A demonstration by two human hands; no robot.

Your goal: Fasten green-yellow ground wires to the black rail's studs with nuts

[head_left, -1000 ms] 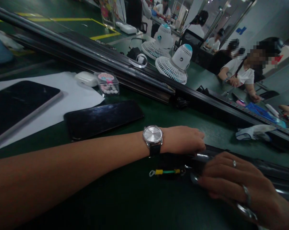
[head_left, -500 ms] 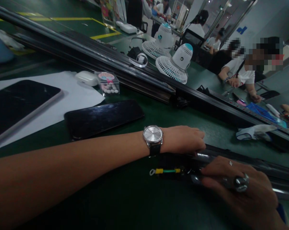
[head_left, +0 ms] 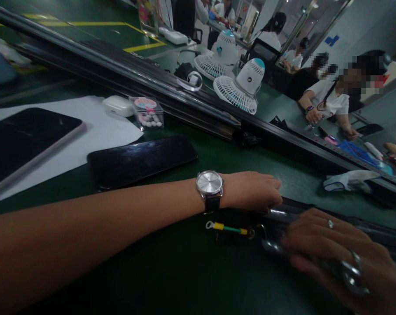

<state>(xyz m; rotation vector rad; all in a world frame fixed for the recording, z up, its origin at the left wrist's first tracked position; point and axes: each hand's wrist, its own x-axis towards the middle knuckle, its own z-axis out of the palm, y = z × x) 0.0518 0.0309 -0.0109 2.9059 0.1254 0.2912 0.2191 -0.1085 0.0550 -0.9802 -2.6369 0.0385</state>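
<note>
My left hand, a watch on its wrist, lies palm down with fingers curled at the end of a dark, glossy bar. What its fingertips grip is hidden. My right hand, somewhat blurred, is closed around a shiny metal tool whose curved end points left; most of it is covered by the fingers. Left of that end lies a short green wire with yellow sleeves and ring terminals. A small gap separates the tool's tip from the wire's right terminal.
A phone lies beyond my left forearm, beside white paper bearing a larger dark device. Long dark rails cross the green table diagonally. Past them stand two white fans. A glove lies right; people sit behind.
My right hand has shifted right and slightly down with the metal tool. The wire has tilted a little, its left end now higher. My left hand has stayed in place.
</note>
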